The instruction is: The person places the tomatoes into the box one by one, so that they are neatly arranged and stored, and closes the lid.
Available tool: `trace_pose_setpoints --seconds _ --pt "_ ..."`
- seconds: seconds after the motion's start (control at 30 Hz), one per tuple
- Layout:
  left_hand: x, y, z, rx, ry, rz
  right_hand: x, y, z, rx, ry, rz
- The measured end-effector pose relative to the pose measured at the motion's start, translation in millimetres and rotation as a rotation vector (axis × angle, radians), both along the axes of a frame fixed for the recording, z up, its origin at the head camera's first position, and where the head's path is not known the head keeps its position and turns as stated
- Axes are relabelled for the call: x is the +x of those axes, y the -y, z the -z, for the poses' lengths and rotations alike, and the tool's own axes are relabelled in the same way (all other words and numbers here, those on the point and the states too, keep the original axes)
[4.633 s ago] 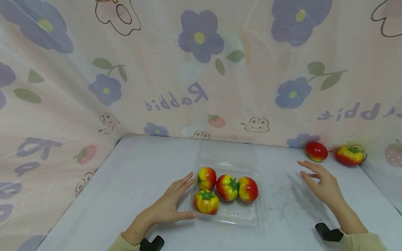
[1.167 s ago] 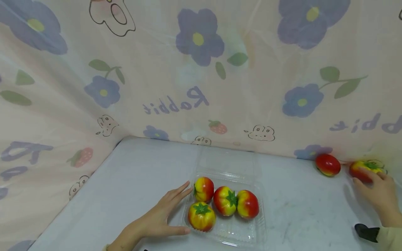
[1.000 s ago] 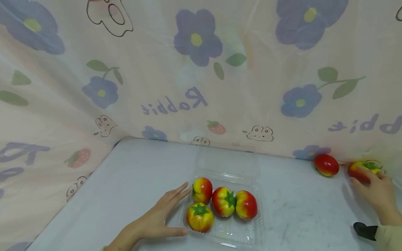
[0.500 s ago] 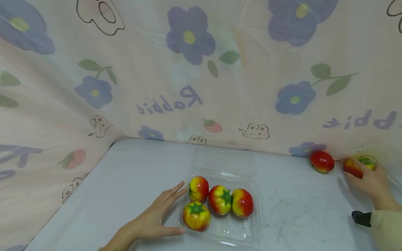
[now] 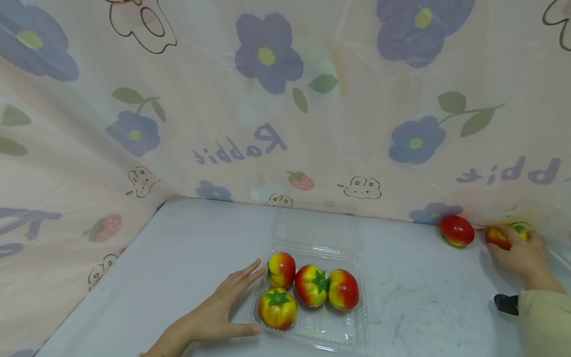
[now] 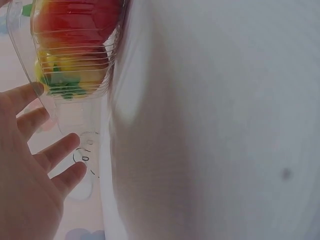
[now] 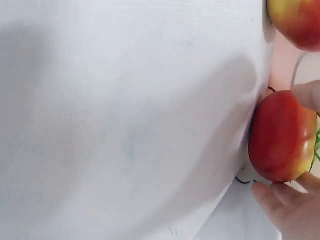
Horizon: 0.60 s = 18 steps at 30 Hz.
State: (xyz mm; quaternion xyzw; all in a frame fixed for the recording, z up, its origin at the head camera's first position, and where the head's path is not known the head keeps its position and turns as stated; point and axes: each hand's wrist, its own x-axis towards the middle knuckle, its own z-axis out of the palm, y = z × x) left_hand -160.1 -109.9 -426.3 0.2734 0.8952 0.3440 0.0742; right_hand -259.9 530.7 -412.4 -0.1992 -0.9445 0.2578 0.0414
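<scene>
One clear container [image 5: 327,331] on the bench [image 5: 415,292], lid [image 5: 314,229] laid back at twelve o'clock, holds four red-yellow tomatoes [image 5: 311,288]; left hand [image 5: 216,312], fingers spread, at its nine o'clock; right hand [image 5: 526,257], clamped on a fifth tomato [image 5: 497,238], at two o'clock; redder tomato [image 5: 457,230] just beside that, at nine.

On the right, we are wearing a plain pale beige sleeve [image 5: 544,325], its soft cloth ending just short of our right hand [image 5: 524,255]. Beside the sleeve's edge a small black piece [image 5: 506,304] is sticking out, blunt and rounded at its end. Our left hand [image 5: 218,312] is showing bare, its forearm [image 5: 174,337] likewise, both hands going ungloved.
</scene>
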Motion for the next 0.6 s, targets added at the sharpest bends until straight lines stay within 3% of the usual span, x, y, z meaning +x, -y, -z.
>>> trace_pose_setpoints --seconds 0.33,0.6 --pt "0.5 -0.3 -0.2 0.005 0.001 -0.003 -2.7 -3.8 -2.0 0.074 0.019 0.03" --pt "-0.2 -0.8 -1.3 0.002 0.012 0.001 -2.7 -0.6 2.8 0.195 0.009 -0.025"
